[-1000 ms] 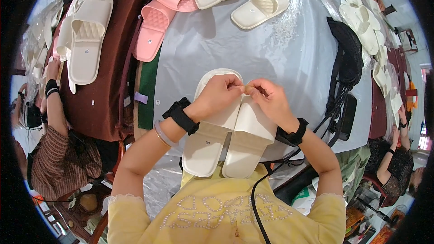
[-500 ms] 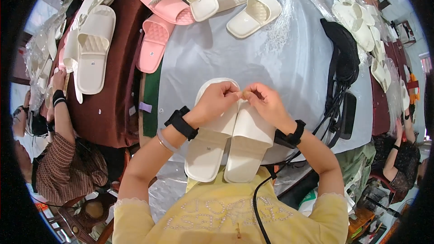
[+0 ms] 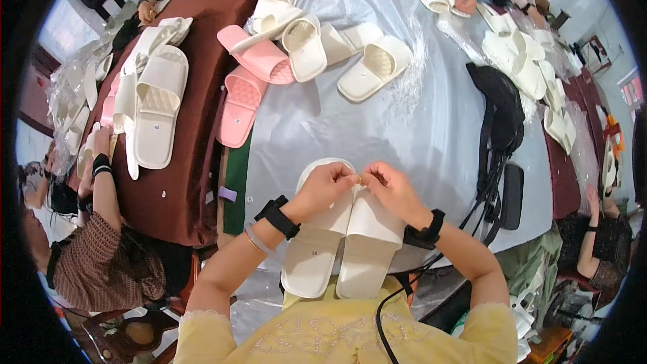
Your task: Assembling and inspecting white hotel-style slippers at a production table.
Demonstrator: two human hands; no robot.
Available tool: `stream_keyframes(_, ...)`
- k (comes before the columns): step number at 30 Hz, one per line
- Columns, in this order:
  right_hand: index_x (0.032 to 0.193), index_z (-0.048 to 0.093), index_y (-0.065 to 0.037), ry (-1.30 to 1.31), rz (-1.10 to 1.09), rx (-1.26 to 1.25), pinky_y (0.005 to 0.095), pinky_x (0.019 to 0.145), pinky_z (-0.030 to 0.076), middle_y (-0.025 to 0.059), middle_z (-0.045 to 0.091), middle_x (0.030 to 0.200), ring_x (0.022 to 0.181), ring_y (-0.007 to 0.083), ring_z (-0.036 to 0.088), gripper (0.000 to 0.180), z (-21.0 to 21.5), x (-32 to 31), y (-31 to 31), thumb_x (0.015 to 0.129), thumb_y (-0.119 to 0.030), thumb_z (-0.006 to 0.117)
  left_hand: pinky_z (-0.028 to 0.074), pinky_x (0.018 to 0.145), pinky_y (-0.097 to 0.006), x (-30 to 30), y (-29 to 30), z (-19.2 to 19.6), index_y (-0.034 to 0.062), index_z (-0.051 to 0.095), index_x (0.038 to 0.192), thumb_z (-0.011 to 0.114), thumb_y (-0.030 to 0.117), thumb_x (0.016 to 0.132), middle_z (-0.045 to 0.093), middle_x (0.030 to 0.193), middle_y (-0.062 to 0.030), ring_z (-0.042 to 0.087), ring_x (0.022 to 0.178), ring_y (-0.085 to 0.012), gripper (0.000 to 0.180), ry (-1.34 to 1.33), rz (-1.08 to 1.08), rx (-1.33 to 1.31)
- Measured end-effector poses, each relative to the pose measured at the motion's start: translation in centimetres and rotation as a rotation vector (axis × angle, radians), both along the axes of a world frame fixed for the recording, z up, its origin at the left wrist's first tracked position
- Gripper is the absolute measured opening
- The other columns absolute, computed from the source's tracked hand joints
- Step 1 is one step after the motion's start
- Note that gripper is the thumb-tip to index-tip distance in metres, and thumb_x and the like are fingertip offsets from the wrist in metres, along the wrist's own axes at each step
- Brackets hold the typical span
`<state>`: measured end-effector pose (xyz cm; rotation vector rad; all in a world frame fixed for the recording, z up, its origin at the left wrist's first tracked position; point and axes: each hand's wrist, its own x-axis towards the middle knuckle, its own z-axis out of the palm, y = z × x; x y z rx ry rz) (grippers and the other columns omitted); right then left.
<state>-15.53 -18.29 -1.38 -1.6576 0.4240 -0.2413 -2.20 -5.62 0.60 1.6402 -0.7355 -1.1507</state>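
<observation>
Two off-white slippers (image 3: 369,253) lie side by side at the near edge of the table, toes toward me. My left hand (image 3: 321,191) and my right hand (image 3: 393,193) meet over their far part, between the two straps. Each has thumb and forefinger pinched together, the tips nearly touching. Whatever sits between the fingertips is too small to make out. A small round label shows on the insole of the left slipper (image 3: 311,264). Both wrists wear black bands.
Pink slippers (image 3: 240,109) and a loose white slipper (image 3: 376,71) lie farther off on the grey-covered table (image 3: 303,128). At right are a black pouch (image 3: 497,104) with cables and a black oblong device (image 3: 512,197). Co-workers handle white slippers around the tables.
The whole scene sits lower in the picture, bringing more of the far side into view, with a co-worker's hand on white slippers there. My hands keep pinching at the same place.
</observation>
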Motion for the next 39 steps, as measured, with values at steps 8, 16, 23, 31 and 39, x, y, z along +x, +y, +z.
stream_keyframes(8,0.094,0.055,-0.001,0.068,-0.027,0.068,0.0213,0.065,0.044,0.0017,0.059,0.08,0.073,0.0065,0.053,0.014,0.3,0.1,0.3,0.088,-0.013,0.053,0.042,0.058,-0.024,0.3,0.3,-1.1,-0.0008,0.06,0.085,0.056,0.015,0.082,0.057,0.071,-0.0011,0.05,0.064,-0.0073,0.017,0.041,-0.008,-0.053)
stream_keyframes(16,0.092,0.055,-0.001,0.089,-0.081,0.098,0.0208,0.062,0.043,-0.0004,0.056,0.078,0.07,0.0056,0.05,0.013,-0.5,-0.2,0.1,0.089,-0.013,0.052,0.042,0.059,-0.026,0.2,0.1,-1.8,0.0002,0.058,0.084,0.058,0.022,0.081,0.056,0.069,-0.0042,0.05,0.065,-0.0106,0.022,-0.165,-0.028,-0.107)
stream_keyframes(23,0.09,0.054,-0.001,0.056,-0.045,-0.027,0.0172,0.057,0.037,-0.0035,0.052,0.072,0.062,0.0023,0.042,0.012,0.6,0.4,0.9,0.09,-0.013,0.051,0.042,0.063,-0.028,0.3,0.4,-2.2,-0.0005,0.059,0.085,0.057,0.02,0.082,0.059,0.073,-0.0074,0.051,0.068,-0.013,0.021,-0.183,-0.008,-0.126)
stream_keyframes(31,0.096,0.053,-0.001,0.115,-0.027,0.006,0.0198,0.062,0.042,0.0004,0.058,0.08,0.067,0.0047,0.047,0.013,0.1,0.1,0.5,0.089,-0.01,0.049,0.041,0.06,-0.026,0.2,0.5,-0.9,-0.0001,0.059,0.084,0.058,0.021,0.082,0.057,0.071,-0.0043,0.049,0.066,-0.0097,0.021,-0.138,-0.04,-0.078)
stream_keyframes(39,0.097,0.052,-0.001,0.061,0.01,-0.046,0.0187,0.062,0.04,-0.0005,0.055,0.08,0.069,0.0041,0.047,0.012,-0.6,-0.3,0.3,0.09,-0.009,0.047,0.041,0.06,-0.024,0.0,0.5,-1.4,0.0006,0.058,0.085,0.056,0.019,0.083,0.055,0.071,-0.0011,0.048,0.067,-0.0073,0.019,-0.094,-0.022,-0.092)
